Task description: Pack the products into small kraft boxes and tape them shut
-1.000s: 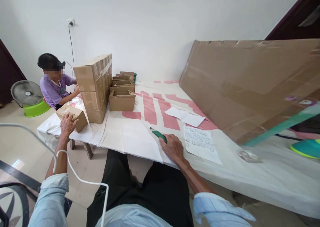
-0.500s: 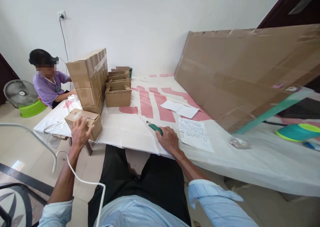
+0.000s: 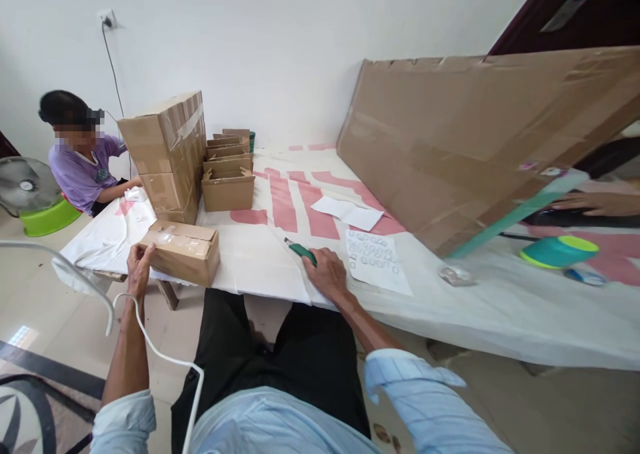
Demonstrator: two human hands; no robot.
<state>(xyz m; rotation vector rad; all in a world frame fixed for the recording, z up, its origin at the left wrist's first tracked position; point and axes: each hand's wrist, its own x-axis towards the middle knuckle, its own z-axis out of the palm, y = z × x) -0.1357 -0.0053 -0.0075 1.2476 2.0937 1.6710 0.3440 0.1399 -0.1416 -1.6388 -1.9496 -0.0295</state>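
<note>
A closed cardboard box with clear tape on its top lies at the table's front edge, left of centre. My left hand grips its left end, thumb on the near side. Some of those fingers are hidden behind the box. My right hand rests on the cloth, closed around a green utility knife whose tip points away to the left. Just right of that hand lies a paper sheet with rows of drawn marks. A folded white sheet is behind it.
Stacked taped boxes and several open cartons stand at the back left. A large cardboard panel leans at the right, near a teal object. A person in purple sits at the left; another person's hand shows far right.
The small box has turned and slid right along the front edge. My left hand has moved from its top to its left end. The right hand keeps the knife; the view shifted slightly.
</note>
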